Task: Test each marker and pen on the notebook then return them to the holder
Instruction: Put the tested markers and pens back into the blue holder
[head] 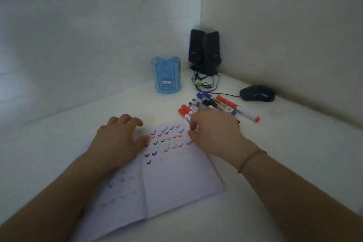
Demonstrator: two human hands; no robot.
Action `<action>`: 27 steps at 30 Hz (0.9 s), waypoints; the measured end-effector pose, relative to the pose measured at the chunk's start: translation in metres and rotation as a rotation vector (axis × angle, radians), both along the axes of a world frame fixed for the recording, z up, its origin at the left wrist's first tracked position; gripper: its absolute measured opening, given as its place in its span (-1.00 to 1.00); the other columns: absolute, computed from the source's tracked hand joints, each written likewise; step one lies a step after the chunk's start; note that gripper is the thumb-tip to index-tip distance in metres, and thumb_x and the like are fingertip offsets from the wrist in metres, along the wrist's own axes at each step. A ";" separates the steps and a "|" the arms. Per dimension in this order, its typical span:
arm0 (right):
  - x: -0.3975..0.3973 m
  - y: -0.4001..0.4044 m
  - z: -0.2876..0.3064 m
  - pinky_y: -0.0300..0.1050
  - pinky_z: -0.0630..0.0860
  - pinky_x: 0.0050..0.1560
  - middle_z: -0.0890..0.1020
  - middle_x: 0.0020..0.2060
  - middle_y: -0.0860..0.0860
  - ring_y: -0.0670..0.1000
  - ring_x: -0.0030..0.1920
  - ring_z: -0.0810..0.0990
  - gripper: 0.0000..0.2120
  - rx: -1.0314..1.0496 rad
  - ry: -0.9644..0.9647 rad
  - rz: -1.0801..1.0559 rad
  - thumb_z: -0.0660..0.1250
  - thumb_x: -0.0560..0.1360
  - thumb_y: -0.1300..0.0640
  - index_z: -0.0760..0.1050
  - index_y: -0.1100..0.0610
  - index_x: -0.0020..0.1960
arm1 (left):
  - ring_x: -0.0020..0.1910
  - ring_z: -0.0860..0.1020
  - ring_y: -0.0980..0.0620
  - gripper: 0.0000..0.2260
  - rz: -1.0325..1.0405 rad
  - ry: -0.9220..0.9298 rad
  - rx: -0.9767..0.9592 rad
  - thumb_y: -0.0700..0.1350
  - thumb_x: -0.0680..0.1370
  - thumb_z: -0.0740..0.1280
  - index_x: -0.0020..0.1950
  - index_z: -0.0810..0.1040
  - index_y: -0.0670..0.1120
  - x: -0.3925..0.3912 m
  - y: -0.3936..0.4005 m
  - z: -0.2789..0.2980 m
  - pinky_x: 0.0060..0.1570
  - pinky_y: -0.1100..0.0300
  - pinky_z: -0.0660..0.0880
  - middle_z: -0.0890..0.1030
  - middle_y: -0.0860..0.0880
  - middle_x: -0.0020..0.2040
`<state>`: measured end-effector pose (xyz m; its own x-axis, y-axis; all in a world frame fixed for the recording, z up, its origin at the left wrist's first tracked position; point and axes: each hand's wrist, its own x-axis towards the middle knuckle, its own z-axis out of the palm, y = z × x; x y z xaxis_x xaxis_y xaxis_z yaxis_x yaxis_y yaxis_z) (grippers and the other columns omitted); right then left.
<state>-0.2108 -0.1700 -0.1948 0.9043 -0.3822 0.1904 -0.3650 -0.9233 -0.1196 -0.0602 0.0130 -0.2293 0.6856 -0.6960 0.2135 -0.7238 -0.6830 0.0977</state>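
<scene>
An open notebook (167, 180) lies on the white desk, its right page covered with red, blue and black tick marks. My left hand (121, 137) rests on the notebook's left page with fingers loosely bent. My right hand (214, 133) sits at the page's far right corner with fingers curled, pinching a thin pen whose body is mostly hidden. Just beyond it lies a pile of markers and pens (214, 106) with red, blue and black caps. The blue pen holder (167, 73) stands upright behind, with nothing visible in it.
Two black speakers (205, 52) stand in the wall corner with tangled cables in front. A black mouse (257, 93) lies to the right by the wall. Walls close off the desk at the back and right.
</scene>
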 end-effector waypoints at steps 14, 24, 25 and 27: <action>-0.003 0.010 -0.011 -0.21 0.48 -0.17 0.59 -0.14 -0.10 -0.12 -0.22 0.52 -0.80 0.032 -0.021 -0.030 0.09 0.58 -0.13 0.43 -0.10 0.06 | -0.22 0.62 -0.13 -0.19 -0.174 1.186 -0.811 0.33 0.17 0.52 0.28 0.49 -0.08 0.070 0.086 0.062 -0.25 0.08 0.56 0.63 -0.19 -0.05; -0.003 0.020 -0.014 -0.35 0.38 -0.50 0.71 -0.15 0.00 0.10 -0.38 0.68 -0.76 1.001 -0.140 0.196 0.10 0.61 0.16 0.43 -0.12 0.13 | 0.44 0.12 0.16 -0.20 -0.426 0.365 0.264 0.47 0.31 0.27 0.43 -0.08 0.37 -0.070 0.004 0.040 0.42 0.04 0.18 0.01 0.28 0.50; -0.003 0.019 -0.015 -0.36 0.40 -0.48 0.70 -0.17 0.01 0.07 -0.38 0.67 -0.76 0.979 -0.156 0.198 0.12 0.61 0.17 0.45 -0.13 0.12 | 0.49 0.02 0.11 -0.14 -0.476 0.300 0.311 0.47 0.31 0.27 0.43 -0.18 0.35 -0.077 0.002 0.034 0.45 -0.05 0.09 -0.10 0.24 0.51; -0.003 0.019 -0.015 -0.34 0.45 -0.46 0.70 -0.22 0.00 0.03 -0.39 0.67 -0.79 0.961 -0.181 0.188 0.19 0.58 0.18 0.49 -0.10 0.08 | 0.51 -0.05 0.05 -0.16 -0.503 0.228 0.340 0.43 0.37 0.25 0.43 -0.22 0.32 -0.078 0.001 0.024 0.45 -0.11 0.01 -0.16 0.18 0.52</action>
